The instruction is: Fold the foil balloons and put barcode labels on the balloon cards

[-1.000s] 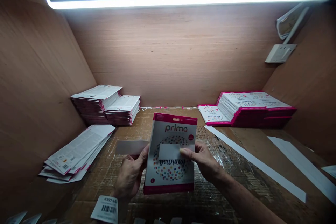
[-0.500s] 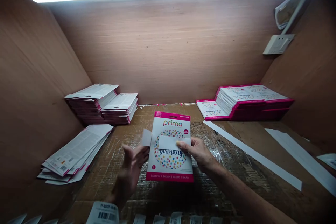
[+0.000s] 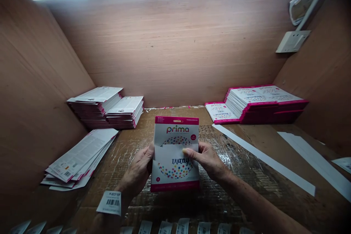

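Both hands hold a white card packet with pink top and bottom bands, the word "prima" and a disc of coloured dots [image 3: 175, 175], just above the taped brown cardboard work surface [image 3: 236, 168], at the middle of the view in front of the person. The packet stands nearly upright, its long axis running bottom to top, the pink header band with the hang slot pointing away toward the plywood back wall [image 3: 175, 51] and its printed face turned to the camera.

The left hand [image 3: 138, 172] grips the packet's left edge, thumb on the front and fingers curled behind. The right hand [image 3: 207, 159] grips the right edge, thumb tip pressing a white rectangular sticker [image 3: 171, 153] that lies across the packet's middle, covering part of the dotted disc and the first letters of the script word. A white barcode label [image 3: 109, 202] sticks to the left wrist.

At the back left sit two stacks of white-backed packets [image 3: 109, 106], with a fanned pile of similar packets [image 3: 79, 157] nearer on the left. At the back right lies a stack of pink-edged packets, face up [image 3: 263, 104]. Long white paper strips [image 3: 263, 161] lie on the surface to the right, and a row of small white labels [image 3: 181, 226] runs along the near edge
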